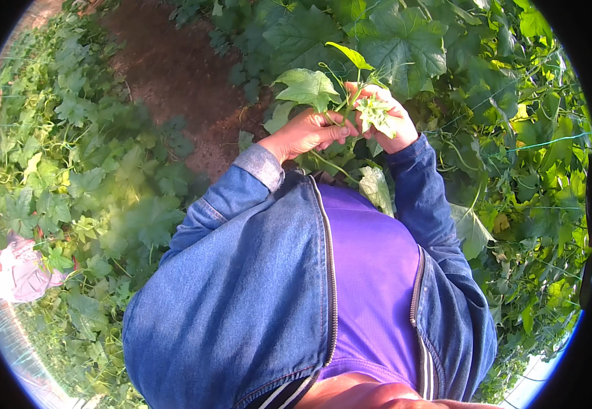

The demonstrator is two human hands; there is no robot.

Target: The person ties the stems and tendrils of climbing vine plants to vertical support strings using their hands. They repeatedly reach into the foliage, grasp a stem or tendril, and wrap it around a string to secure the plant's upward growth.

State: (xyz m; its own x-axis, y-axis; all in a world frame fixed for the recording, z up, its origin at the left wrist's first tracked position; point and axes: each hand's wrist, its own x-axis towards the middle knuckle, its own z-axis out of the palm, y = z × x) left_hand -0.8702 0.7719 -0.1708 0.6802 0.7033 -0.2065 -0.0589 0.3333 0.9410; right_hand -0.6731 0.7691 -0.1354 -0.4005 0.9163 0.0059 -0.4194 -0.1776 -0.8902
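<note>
My left hand [309,134] pinches a green vine stem [348,108] between thumb and fingers, in front of my chest. Close beside it on the right, my right hand [394,118] has its fingers around the upper part of the same shoot. A broad lobed leaf [306,88] spreads above my left hand, and a cluster of small young leaves [374,115] lies over my right fingers. A thin bright leaf [352,55] and curling tendrils rise above both hands. Below them, a pale, crumpled leaf [376,188] rests against my purple shirt. The right fingertips are partly hidden by foliage.
Dense climbing vines [531,179] stand on the right, with green twine [546,142] strung through them. More leafy plants [86,179] fill the left side. Bare brown soil [173,66] runs between the rows. A white and pink fabric-like item [20,271] is at the far left.
</note>
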